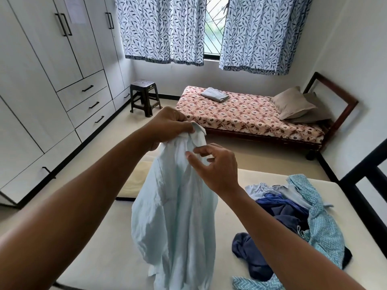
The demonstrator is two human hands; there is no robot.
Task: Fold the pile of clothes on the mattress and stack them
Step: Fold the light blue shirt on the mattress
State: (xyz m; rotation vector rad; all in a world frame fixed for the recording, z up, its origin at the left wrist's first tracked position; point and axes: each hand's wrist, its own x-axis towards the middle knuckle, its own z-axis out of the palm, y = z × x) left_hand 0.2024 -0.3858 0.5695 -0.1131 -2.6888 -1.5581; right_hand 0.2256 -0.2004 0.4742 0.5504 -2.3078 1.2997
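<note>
- A person's left hand (pixel 169 124) was clamped on the collar end of a pale blue shirt (pixel 178 206), fingers pinched together on the cloth, and held it up over the cream mattress (pixel 100 248)
- The right hand (pixel 211 164), just below and to the right of that grip, had its fingers curled and a little apart, the fingertips (pixel 189 154) at the shirt's upper edge; whether they had yet caught the fabric could not be told
- Below the grip the shirt hung unfolded, its hem trailing down toward the mattress
- Well to the right of the grip and lower, the pile of clothes (pixel 293 210) lay loose on the mattress: a dark blue garment, a grey one and a teal zigzag-print cloth, none of them folded
- No stack showed on this mattress, so the job looked barely begun, with the shirt in hand yet to be folded and the whole pile left to do
- Beyond the grip, across the floor, a folded grey cloth (pixel 214 94) rested on a floral-sheeted bed (pixel 251 116); whether it belonged to this job could not be told
- Far left of the grip the wardrobe (pixel 52 80) stood with doors and drawers closed, contents hidden; no basket or bin was in sight
</note>
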